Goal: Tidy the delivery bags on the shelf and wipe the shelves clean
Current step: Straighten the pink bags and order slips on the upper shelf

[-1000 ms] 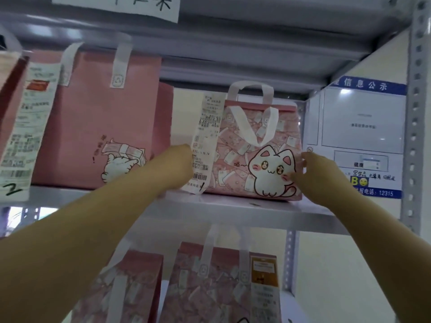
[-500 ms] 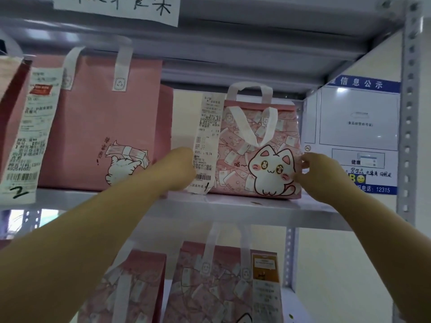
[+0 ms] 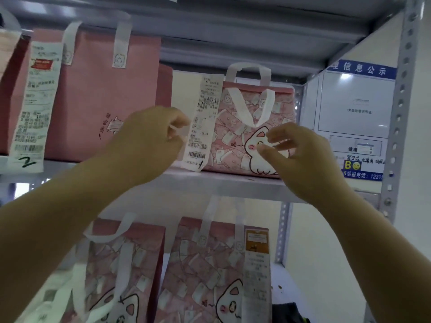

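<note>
Both at cat bag: L grip unclear by receipt edge, R grip apart.

Matt pink cloth-like bag; thin paper receipt; smooth grey painted-metal shelf.

A narrow gap is standing open between the large pink bag and the small cat bag, though a hanging receipt is covering its front, while the upper shelf is crowding the 2 bags' handles and the notice board and post are closing off the right.
</note>
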